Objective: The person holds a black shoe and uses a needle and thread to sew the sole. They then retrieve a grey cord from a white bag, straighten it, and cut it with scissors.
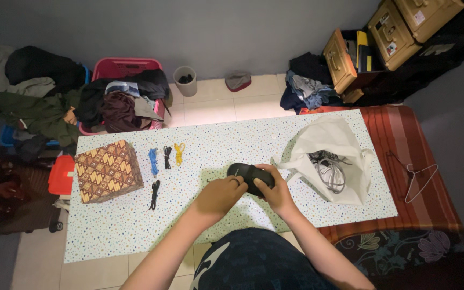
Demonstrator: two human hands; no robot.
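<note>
Dark blue printed cloth on the person's lap fills the bottom edge, and both bare forearms reach up from it over a table covered in a pale speckled sheet. Left hand and right hand meet on a small black oval pouch, held just above the sheet near the middle of the table. Left fingers curl round its near left end, a ring showing on one finger; the right thumb and fingers pinch its right end. Both hands are closed on it.

Just right of the hands lies a white cloth bag, its mouth open, with grey coiled cables inside. Well to the left sits a brown box with a patterned gold print. Between box and hands lie four small bundled cords: a blue one, a black one, a yellow one, and another black one nearer the person.

Beyond the table, a pink laundry basket heaped with dark clothes stands on the tiled floor, and a wire hanger rests on a red striped mat at the right
</note>
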